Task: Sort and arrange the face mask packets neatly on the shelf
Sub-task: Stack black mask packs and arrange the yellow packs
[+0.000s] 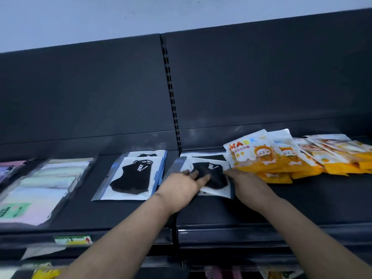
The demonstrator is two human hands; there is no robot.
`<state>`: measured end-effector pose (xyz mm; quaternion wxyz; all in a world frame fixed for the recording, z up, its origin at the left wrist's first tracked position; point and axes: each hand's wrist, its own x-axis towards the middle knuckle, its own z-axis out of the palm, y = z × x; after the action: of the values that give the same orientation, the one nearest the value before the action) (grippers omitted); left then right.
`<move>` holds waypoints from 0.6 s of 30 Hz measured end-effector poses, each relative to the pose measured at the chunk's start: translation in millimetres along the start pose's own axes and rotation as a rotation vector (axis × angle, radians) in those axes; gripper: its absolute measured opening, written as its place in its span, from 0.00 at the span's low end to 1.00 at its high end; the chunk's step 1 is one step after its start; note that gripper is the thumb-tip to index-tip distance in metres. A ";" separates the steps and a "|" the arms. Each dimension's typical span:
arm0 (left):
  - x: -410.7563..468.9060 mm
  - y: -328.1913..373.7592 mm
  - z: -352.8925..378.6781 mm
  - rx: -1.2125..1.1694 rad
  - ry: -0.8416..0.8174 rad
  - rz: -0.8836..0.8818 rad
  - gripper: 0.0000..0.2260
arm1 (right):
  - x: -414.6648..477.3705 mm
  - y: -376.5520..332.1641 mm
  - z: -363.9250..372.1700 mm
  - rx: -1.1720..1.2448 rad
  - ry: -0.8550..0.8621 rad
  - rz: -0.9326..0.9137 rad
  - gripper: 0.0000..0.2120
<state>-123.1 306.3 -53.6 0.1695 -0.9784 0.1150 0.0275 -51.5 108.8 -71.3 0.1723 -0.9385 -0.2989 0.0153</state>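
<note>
A clear packet with a black mask (213, 174) lies on the dark shelf (120, 214), on top of at least one similar packet. My left hand (181, 188) rests flat on its left side, fingers spread over the mask. Against its right edge is my right hand (247, 184), fingers on the packet's side. A second pile of black mask packets (132, 178) lies to the left. A fanned row of orange and white "MASK" packets (281, 158) lies to the right, touching the held pile.
Clear packets of pastel masks (40, 188) lie at the far left of the shelf. A slotted upright (171, 93) divides the dark back panel. Price tags (72, 239) sit on the shelf's front rail; more packets show on the shelf below (46, 272).
</note>
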 end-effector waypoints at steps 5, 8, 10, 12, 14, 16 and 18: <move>-41.7 -50.7 -1.6 0.029 0.125 -0.273 0.33 | 13.6 -35.7 7.7 -0.013 0.006 -0.042 0.26; -76.9 -79.8 13.7 -0.001 0.117 -0.406 0.32 | 28.0 -58.0 26.3 -0.128 -0.147 -0.047 0.32; -98.3 -90.5 28.4 -0.081 0.061 -0.411 0.32 | 37.2 -69.1 33.5 -0.187 -0.248 0.018 0.37; -114.7 -93.0 41.6 -0.208 -0.007 -0.371 0.31 | 44.6 -73.4 35.0 -0.154 -0.298 0.070 0.39; -126.7 -93.9 51.5 -0.302 -0.067 -0.331 0.31 | 50.8 -77.3 34.1 -0.162 -0.332 0.075 0.39; -130.8 -96.7 56.9 -0.365 -0.106 -0.317 0.33 | 54.1 -81.9 31.4 -0.237 -0.343 0.059 0.38; -130.2 -102.3 58.4 -0.427 -0.124 -0.323 0.34 | 54.7 -86.9 30.0 -0.319 -0.339 0.046 0.36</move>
<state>-226.5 447.8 -63.1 -0.0317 -0.9941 -0.0617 0.0835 -58.9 215.4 -66.6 -0.0312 -0.9443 -0.3009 0.1292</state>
